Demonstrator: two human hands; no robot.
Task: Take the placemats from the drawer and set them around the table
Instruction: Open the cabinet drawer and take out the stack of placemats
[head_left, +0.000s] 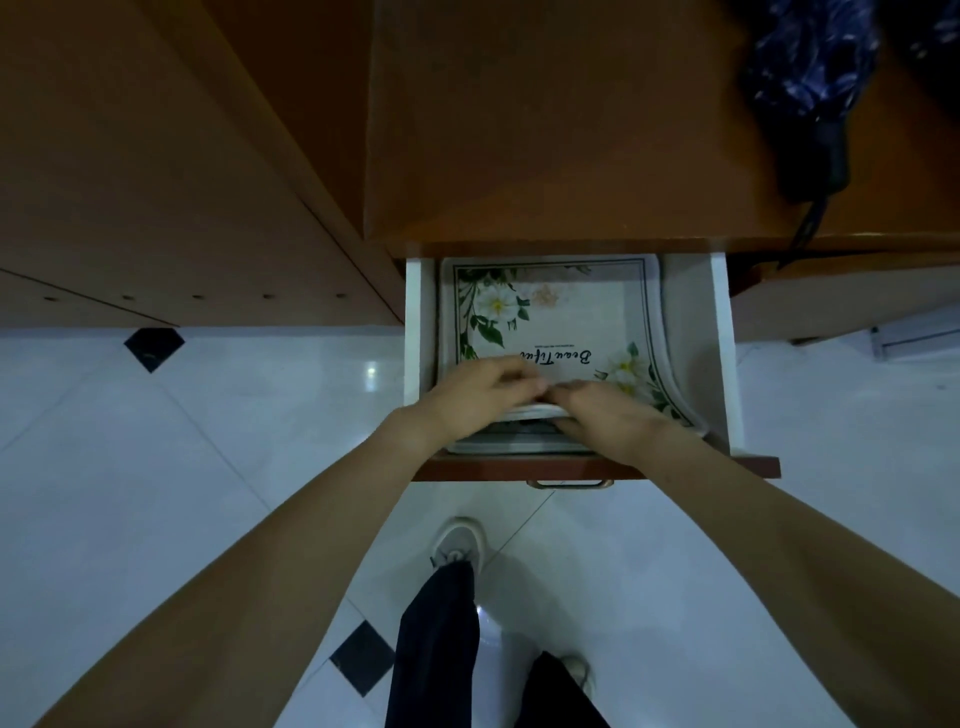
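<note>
The placemats (561, 312) form a white stack printed with flowers and script, lying in the open drawer (724, 353) at my 12 o'clock. The near edge is lifted.

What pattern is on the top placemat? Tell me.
White flowers with green leaves, a dark border and script lettering on a pale placemat; head view.

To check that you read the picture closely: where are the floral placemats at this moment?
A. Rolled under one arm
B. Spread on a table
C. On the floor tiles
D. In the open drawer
D: the floral placemats lie stacked inside the open drawer, both hands at their near edge.
</note>
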